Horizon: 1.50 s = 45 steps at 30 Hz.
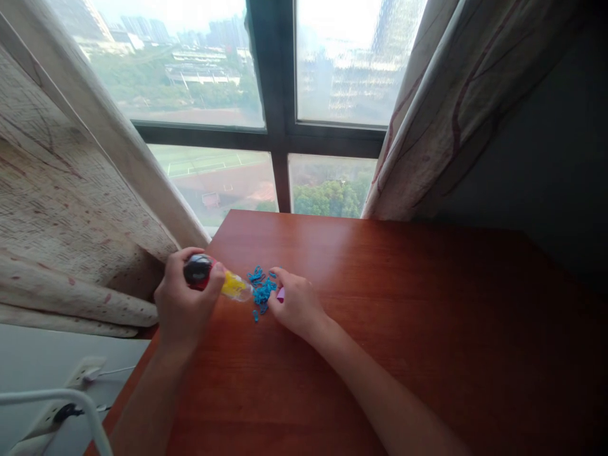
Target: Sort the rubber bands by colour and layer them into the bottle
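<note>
My left hand (pixel 183 304) is closed around a small clear bottle (pixel 236 287) with a dark end and red and yellow on its side. The bottle lies tilted nearly level, its clear end pointing right. Right at that end is a loose pile of small blue loops that look like paper clips (pixel 263 292); a few lie apart from the rest. My right hand (pixel 297 305) rests at the right side of the pile, its thumb and forefinger at the clips. A small pink piece (pixel 280 294) shows in its curled fingers, most of it hidden.
The reddish-brown wooden table (pixel 403 329) reaches up to a dark-framed window (pixel 280 114). Patterned curtains (pixel 71 164) hang on both sides, the left one close to my left hand. Below the table's left edge are wall sockets (pixel 85 373) with plugs and a white curved tube (pixel 92 411).
</note>
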Tool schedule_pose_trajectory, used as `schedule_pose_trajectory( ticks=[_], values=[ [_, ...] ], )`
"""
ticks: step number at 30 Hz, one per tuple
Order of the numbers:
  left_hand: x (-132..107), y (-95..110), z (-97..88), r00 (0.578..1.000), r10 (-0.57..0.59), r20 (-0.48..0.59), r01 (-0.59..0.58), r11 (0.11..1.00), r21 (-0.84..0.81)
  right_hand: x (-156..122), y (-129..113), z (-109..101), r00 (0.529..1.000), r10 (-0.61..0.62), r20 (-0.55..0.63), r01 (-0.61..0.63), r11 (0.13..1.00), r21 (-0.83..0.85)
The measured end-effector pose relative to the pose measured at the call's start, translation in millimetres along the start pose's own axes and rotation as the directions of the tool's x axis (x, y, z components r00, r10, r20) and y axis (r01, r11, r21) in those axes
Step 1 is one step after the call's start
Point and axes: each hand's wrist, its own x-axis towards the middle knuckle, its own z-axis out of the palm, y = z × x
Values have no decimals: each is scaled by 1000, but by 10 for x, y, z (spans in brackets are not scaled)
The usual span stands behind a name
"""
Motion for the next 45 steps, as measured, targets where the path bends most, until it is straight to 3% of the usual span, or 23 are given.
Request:
schedule_pose_trajectory(
  ticks=[19,29,45],
  values=[
    [-52,-20,1,999,19,-27,-19,1000,7,-43,35,18,999,-34,0,34,999,42],
    [-56,-18,56,992,103,-68,-102,995,20,-49,-1,9,1000,-26,16,25,999,40],
    [49,85,9,987,160,-24,-161,987,-27,-59,19,25,999,-38,-20,39,997,67]
  ],
)
